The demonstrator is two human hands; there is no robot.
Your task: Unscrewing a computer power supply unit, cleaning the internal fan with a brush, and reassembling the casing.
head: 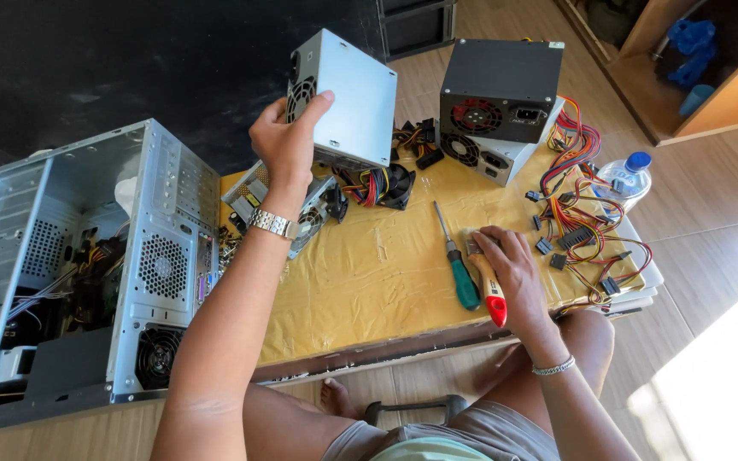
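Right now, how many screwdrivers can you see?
2. A green-handled screwdriver lies on the yellow table; a red-handled screwdriver sits under the right hand. Others may hide among the wires.

Single head-worn view, steeply downward and close over low table (pixel 369 282), floor beyond.

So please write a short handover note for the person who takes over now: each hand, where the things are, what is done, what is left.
Left hand: holds the silver metal power supply box up above the yellow-covered low table.
Right hand: rests on the red-handled screwdriver, which lies on the table beside the green-handled screwdriver.
Open grey computer case: stands at the left.
Done: silver box is out and loose.
Left: cannot tell from this view.
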